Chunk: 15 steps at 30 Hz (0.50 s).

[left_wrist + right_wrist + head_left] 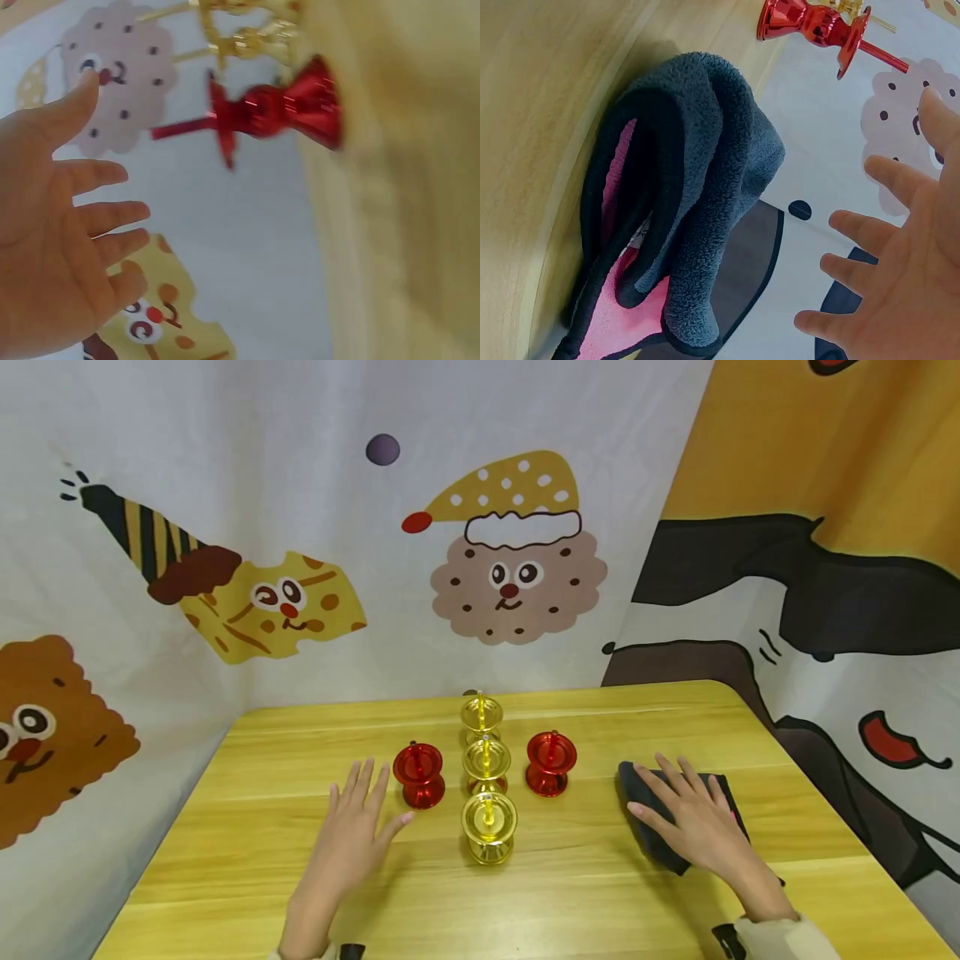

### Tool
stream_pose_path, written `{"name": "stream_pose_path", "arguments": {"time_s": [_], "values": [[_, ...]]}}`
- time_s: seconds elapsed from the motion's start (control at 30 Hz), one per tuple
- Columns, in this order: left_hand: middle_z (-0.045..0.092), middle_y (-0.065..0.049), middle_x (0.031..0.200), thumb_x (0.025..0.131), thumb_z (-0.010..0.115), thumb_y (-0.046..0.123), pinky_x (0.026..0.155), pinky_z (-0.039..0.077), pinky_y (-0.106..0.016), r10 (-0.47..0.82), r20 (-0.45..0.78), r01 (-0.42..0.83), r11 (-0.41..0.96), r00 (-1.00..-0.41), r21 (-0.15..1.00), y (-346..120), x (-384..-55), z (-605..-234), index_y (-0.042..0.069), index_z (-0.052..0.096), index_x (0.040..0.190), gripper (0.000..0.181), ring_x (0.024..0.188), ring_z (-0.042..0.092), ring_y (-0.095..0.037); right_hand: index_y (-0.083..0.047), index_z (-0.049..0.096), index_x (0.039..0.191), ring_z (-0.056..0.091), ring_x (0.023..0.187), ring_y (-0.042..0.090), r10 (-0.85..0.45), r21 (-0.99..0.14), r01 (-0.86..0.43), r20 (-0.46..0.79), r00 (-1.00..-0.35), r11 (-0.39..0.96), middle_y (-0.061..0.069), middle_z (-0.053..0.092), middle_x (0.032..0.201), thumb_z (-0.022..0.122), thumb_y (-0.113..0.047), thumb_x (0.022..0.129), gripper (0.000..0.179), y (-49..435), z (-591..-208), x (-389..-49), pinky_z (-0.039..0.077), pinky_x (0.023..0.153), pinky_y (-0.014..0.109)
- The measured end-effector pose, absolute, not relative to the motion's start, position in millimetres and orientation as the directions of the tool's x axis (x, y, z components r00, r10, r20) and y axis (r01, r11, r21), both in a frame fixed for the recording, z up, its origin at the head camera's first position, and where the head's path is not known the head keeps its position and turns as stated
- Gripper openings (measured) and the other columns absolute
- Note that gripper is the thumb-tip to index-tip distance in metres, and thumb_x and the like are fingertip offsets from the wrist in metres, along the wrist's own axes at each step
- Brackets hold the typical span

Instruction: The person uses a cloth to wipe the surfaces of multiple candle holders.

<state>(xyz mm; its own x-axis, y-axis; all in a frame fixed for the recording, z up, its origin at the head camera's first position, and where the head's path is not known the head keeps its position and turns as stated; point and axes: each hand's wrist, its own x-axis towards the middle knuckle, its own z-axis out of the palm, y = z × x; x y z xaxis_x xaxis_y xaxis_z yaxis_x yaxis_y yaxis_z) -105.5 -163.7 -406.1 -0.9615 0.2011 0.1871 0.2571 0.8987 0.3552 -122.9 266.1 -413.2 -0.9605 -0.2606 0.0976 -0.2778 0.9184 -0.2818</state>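
Note:
Two shiny red candle holders, each with an upright central pin, stand on the table: the left one [423,791] and the right one [547,779]. Between them runs a column of gold candle holders: front [489,850], middle [486,764] and back [481,717]. My left hand [347,847] hovers with spread fingers just left of the left red holder, touching nothing; the left wrist view shows its palm bare. Over a folded dark grey cloth [705,165] with pink lining, my right hand [693,827] is held with fingers extended; the right wrist view shows a gap between them.
The wooden table [570,902] has rounded far corners. A curtain [315,460] printed with cartoon food figures hangs behind it and along both sides. The cloth lies on the table's right part, some distance from the right red holder.

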Motion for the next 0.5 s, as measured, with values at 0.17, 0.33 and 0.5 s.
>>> {"name": "stream_pose_path", "arguments": {"time_s": [0.17,0.33,0.5], "values": [[0.031,-0.021,0.142,0.087,0.058,0.042,0.101,0.029,-0.054,0.195,0.284,0.310,0.839,-0.939,0.448,-147,-116,-385,0.000,0.036,0.138,0.069,0.130,0.028,-0.036,-0.012,0.036,0.141,0.010,0.132,0.045,-0.260,-0.300,-0.280,0.106,-0.960,0.912,0.024,0.023,0.144,0.047,-0.050,0.091,0.064,268,-412,-124,0.002,0.098,0.068],[0.040,-0.018,0.137,0.082,0.066,0.036,0.098,0.035,-0.049,0.228,0.327,0.380,0.748,-0.917,0.544,-117,-130,-362,0.001,0.043,0.135,0.068,0.124,0.038,-0.034,-0.014,0.035,0.142,0.010,0.132,0.045,-0.260,-0.322,-0.281,0.109,-0.960,0.904,0.025,0.023,0.144,0.048,-0.048,0.091,0.063,270,-412,-125,0.002,0.098,0.068],[0.038,-0.014,0.140,0.082,0.067,0.035,0.103,0.030,-0.047,0.294,0.232,0.373,0.669,-0.927,0.643,-80,-151,-353,0.007,0.039,0.138,0.070,0.128,0.034,-0.031,-0.017,0.032,0.143,0.011,0.132,0.046,-0.258,-0.341,-0.276,0.099,-0.961,0.899,0.025,0.023,0.144,0.048,-0.048,0.091,0.062,272,-411,-124,0.004,0.098,0.069]]}}
